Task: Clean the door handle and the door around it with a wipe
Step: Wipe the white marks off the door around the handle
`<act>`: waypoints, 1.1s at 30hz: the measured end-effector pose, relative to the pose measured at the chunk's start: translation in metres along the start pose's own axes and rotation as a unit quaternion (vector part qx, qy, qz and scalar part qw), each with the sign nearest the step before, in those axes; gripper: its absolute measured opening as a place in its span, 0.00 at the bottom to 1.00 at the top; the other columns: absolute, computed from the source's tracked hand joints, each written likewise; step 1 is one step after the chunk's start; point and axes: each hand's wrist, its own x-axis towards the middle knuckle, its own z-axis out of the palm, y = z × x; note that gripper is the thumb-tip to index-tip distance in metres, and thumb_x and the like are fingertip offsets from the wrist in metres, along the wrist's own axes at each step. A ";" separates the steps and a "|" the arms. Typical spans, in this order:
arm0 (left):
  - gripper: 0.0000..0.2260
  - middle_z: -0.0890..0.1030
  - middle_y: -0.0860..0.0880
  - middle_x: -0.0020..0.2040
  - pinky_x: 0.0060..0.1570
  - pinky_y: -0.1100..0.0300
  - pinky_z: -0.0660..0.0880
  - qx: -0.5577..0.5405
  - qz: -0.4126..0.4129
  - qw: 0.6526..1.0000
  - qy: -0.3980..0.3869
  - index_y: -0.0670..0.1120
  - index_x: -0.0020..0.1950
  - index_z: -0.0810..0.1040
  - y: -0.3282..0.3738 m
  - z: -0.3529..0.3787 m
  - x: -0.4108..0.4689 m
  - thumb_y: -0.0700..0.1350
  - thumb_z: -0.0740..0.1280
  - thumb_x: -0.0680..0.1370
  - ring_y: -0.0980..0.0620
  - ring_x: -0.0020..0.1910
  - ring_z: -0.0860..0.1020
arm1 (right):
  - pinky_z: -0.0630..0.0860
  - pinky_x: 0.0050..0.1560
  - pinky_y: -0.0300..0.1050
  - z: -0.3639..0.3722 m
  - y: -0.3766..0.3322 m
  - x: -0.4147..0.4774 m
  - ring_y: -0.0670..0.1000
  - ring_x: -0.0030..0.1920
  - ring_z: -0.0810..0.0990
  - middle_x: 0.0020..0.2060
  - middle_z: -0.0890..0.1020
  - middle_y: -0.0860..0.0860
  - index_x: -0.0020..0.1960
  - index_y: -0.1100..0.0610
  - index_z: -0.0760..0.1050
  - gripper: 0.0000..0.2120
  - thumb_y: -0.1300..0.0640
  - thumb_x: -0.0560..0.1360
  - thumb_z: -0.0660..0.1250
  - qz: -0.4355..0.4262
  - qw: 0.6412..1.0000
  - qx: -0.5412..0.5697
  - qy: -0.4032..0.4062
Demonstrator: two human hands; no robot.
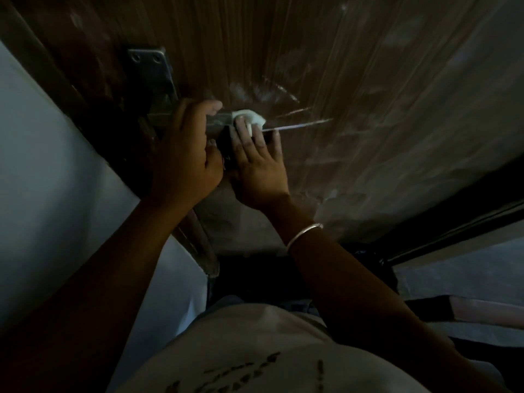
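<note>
Your left hand [185, 143] reaches up from the lower left, forearm straight and wrist bent slightly inward, fingers curled over the dull grey metal door handle [217, 123] so that it is gripped from the left; the thumb tip rests along the handle's top. Your right hand [256, 163] comes up from the lower right, palm toward the brown wood-grain door [312, 66], fingers extended and close together, pressing the small crumpled white wipe [251, 119] against the free end of the handle. The wipe sits pinned under those fingertips, bunched between handle end and door face. A thin silver bangle [304, 234] circles your right wrist. Above the handle, the grey metal backplate with screw holes [151, 69] lies flat on the door. The picture is dim.
</note>
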 end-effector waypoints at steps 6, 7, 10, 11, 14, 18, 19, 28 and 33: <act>0.23 0.72 0.39 0.61 0.59 0.64 0.66 -0.027 -0.013 1.000 0.008 0.42 0.64 0.68 -0.005 -0.005 0.001 0.32 0.61 0.69 0.48 0.61 0.70 | 0.43 0.69 0.66 -0.010 0.047 -0.029 0.63 0.74 0.50 0.75 0.53 0.63 0.75 0.60 0.45 0.45 0.45 0.70 0.67 0.272 0.958 0.074 0.050; 0.23 0.72 0.39 0.61 0.59 0.66 0.66 -0.032 -0.015 0.999 0.008 0.41 0.64 0.68 -0.005 -0.004 0.001 0.32 0.61 0.69 0.48 0.61 0.70 | 0.43 0.69 0.65 -0.010 0.046 -0.028 0.64 0.74 0.50 0.74 0.53 0.65 0.75 0.62 0.46 0.46 0.44 0.70 0.67 0.289 0.952 0.082 0.058; 0.23 0.72 0.39 0.60 0.59 0.70 0.65 -0.034 -0.012 0.999 0.013 0.41 0.64 0.68 -0.003 -0.002 0.002 0.32 0.61 0.68 0.51 0.61 0.70 | 0.43 0.71 0.60 -0.007 0.031 -0.025 0.65 0.73 0.53 0.74 0.55 0.64 0.75 0.63 0.50 0.45 0.42 0.69 0.66 0.190 0.980 0.056 0.019; 0.23 0.72 0.39 0.60 0.59 0.72 0.64 -0.034 -0.011 0.999 0.015 0.41 0.63 0.68 -0.002 -0.002 0.002 0.32 0.61 0.68 0.52 0.60 0.69 | 0.44 0.71 0.60 -0.003 0.026 -0.028 0.64 0.73 0.55 0.74 0.56 0.61 0.75 0.61 0.51 0.45 0.43 0.68 0.67 0.123 0.992 0.034 -0.009; 0.22 0.72 0.39 0.60 0.59 0.71 0.63 -0.025 -0.008 0.999 0.022 0.41 0.63 0.69 -0.001 -0.002 0.001 0.32 0.61 0.68 0.53 0.60 0.68 | 0.44 0.70 0.61 0.001 0.027 -0.037 0.58 0.73 0.58 0.75 0.58 0.55 0.75 0.55 0.53 0.43 0.47 0.67 0.70 0.018 0.998 -0.034 -0.047; 0.22 0.72 0.40 0.60 0.58 0.74 0.64 -0.028 -0.012 0.999 0.021 0.40 0.63 0.69 -0.001 -0.003 0.000 0.31 0.61 0.69 0.55 0.60 0.68 | 0.44 0.70 0.63 -0.013 0.057 -0.033 0.61 0.74 0.54 0.75 0.56 0.59 0.75 0.58 0.50 0.41 0.43 0.71 0.63 0.192 0.981 -0.001 0.026; 0.22 0.72 0.40 0.60 0.58 0.74 0.64 -0.030 -0.011 0.999 0.021 0.40 0.63 0.69 -0.001 -0.003 0.000 0.31 0.61 0.69 0.56 0.60 0.67 | 0.46 0.70 0.63 -0.016 0.057 -0.030 0.63 0.74 0.53 0.74 0.56 0.62 0.75 0.60 0.50 0.42 0.41 0.70 0.63 0.214 0.976 0.010 0.045; 0.22 0.75 0.41 0.58 0.62 0.67 0.66 -0.029 -0.017 0.997 0.068 0.40 0.62 0.70 -0.007 -0.009 0.001 0.32 0.61 0.68 0.55 0.59 0.69 | 0.45 0.70 0.63 0.000 0.017 -0.019 0.58 0.73 0.59 0.75 0.59 0.54 0.74 0.56 0.56 0.39 0.50 0.69 0.69 -0.022 0.997 -0.060 -0.046; 0.22 0.75 0.42 0.57 0.59 0.67 0.67 -0.036 -0.028 0.995 0.085 0.40 0.62 0.70 -0.012 -0.009 0.002 0.32 0.60 0.68 0.56 0.58 0.70 | 0.45 0.69 0.65 -0.016 0.038 -0.007 0.64 0.72 0.55 0.73 0.58 0.62 0.75 0.61 0.52 0.43 0.38 0.70 0.63 0.177 0.982 -0.017 0.070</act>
